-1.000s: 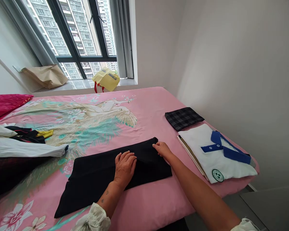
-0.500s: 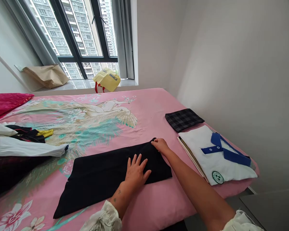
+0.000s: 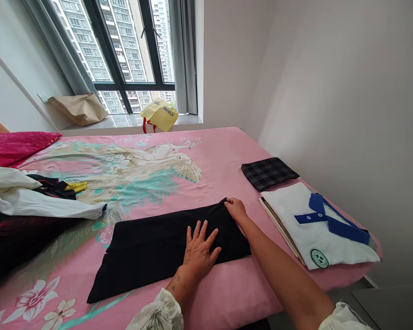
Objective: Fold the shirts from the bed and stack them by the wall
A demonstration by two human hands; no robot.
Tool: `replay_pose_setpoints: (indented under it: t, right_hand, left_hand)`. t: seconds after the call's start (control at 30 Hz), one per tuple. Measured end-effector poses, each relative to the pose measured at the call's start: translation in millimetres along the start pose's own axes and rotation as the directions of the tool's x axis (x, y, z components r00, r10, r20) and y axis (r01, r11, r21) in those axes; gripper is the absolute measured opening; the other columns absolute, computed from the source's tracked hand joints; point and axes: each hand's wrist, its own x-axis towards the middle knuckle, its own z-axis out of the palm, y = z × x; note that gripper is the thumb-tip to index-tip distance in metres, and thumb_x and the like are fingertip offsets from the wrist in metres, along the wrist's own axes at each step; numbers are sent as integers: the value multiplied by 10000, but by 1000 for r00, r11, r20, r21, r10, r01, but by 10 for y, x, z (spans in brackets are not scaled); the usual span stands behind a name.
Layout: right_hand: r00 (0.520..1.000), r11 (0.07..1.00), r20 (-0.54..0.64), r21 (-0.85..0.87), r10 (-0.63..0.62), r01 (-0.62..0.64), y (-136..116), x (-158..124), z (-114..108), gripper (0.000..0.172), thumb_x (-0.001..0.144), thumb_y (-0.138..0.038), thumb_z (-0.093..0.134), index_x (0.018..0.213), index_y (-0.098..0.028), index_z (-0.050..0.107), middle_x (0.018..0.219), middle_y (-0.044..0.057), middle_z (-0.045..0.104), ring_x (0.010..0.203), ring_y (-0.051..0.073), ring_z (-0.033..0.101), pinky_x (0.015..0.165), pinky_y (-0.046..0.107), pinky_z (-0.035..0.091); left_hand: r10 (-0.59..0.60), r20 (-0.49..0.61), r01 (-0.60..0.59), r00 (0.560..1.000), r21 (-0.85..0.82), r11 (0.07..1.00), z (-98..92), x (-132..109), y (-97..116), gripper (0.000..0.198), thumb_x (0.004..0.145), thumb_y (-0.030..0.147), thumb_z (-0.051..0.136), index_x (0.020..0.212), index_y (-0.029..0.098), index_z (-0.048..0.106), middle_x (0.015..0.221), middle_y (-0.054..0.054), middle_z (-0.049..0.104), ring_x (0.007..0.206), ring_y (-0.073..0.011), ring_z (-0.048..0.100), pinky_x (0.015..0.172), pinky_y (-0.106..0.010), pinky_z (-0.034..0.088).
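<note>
Black trousers, folded lengthwise, lie across the near part of the bed, with the two leg ends at the left. My left hand rests flat on them right of the middle, fingers spread. At their far right corner my right hand pinches the black cloth at the edge between thumb and fingers. To the right of that hand lies a folded white polo shirt with a blue collar and a round green badge, on top of other folded cloth. Behind it is a folded dark checked garment.
A heap of loose clothes lies at the left of the pink patterned bed sheet. Behind it is a magenta pillow. A brown paper bag and a yellow bag stand on the window sill. A wall borders the right side.
The view has turned slightly left, so everything sits a little farther right. Both hands keep nearly the same places on the black trousers.
</note>
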Motion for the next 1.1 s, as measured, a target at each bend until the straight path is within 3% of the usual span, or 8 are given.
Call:
replay_pose_setpoints:
  t: [0.17, 0.27, 0.37, 0.5, 0.63, 0.77, 0.97, 1.1]
  right_hand:
    - [977, 997, -205, 41, -61, 71, 13, -171, -122, 390, 838, -328, 376, 1132, -164, 572, 1038, 99, 642, 949, 197, 594, 857, 317, 446]
    - [954, 981, -247, 47, -169, 186, 81, -366, -249, 375, 858, -346, 347, 1096, -167, 574, 1133, 98, 603, 1065, 193, 538, 950, 322, 400]
    - [934, 965, -263, 42, -241, 261, 300, -558, -373, 346, 843, -342, 377, 1038, -160, 597, 1098, 109, 609, 1076, 211, 522, 981, 361, 381]
    - [926, 963, -306, 78, -222, 257, 643, -724, -473, 304, 830, -308, 385, 985, -150, 594, 1038, 118, 623, 1002, 210, 560, 942, 377, 422]
    - [904, 945, -349, 120, -246, 304, 756, -771, -456, 269, 843, -291, 385, 966, -162, 587, 998, 93, 630, 962, 183, 571, 907, 331, 445]
    - [884, 933, -368, 101, -288, 346, 744, -772, -413, 233, 840, -268, 400, 907, -170, 601, 947, 82, 627, 943, 182, 560, 891, 318, 442]
    - [868, 925, -378, 69, -321, 373, 756, -751, -415, 186, 835, -217, 413, 864, -187, 595, 911, 68, 623, 908, 182, 562, 860, 312, 447]
    - [861, 919, -379, 66, -338, 390, 750, -723, -424, 167, 819, -175, 422, 834, -192, 588, 875, 61, 619, 889, 181, 560, 847, 308, 448]
  left_hand:
    - [5, -22, -5, 1000, -23, 1000, 36, -5, -35, 597, 757, 501, 607, 1318, 341, 477, 1489, -90, 323, 1370, -351, 243, 1079, -626, 142]
    - [10, -23, -11, 1000, -9, 1000, 40, -2, -38, 606, 746, 493, 622, 1314, 334, 483, 1486, -104, 326, 1369, -359, 240, 1070, -641, 142]
    - [15, -18, -15, 1000, -11, 1000, 24, -1, -13, 605, 736, 480, 639, 1305, 338, 493, 1482, -98, 337, 1365, -357, 252, 1072, -637, 139]
    - [-23, 33, 25, 999, -51, 998, -45, 75, -1, 505, 760, 489, 611, 1241, 347, 556, 1443, -84, 409, 1338, -333, 324, 1069, -619, 168]
    - [-125, 62, 132, 990, -109, 985, -152, 358, -156, 297, 886, 323, 447, 1108, 301, 643, 1211, -46, 635, 1169, -218, 540, 1034, -474, 336]
    - [-146, 96, 149, 985, -17, 989, -224, 742, -412, 354, 869, 164, 389, 1116, 250, 627, 1184, -48, 644, 1120, -193, 561, 980, -375, 390]
    - [-196, 148, 186, 969, 84, 979, -194, 1128, -641, 255, 827, 324, 502, 1010, 220, 645, 1013, -80, 667, 984, -250, 589, 854, -421, 428]
    - [-167, 166, 149, 972, 118, 982, -138, 1257, -605, 203, 843, 305, 474, 884, 190, 637, 911, -79, 643, 927, -241, 578, 824, -406, 416]
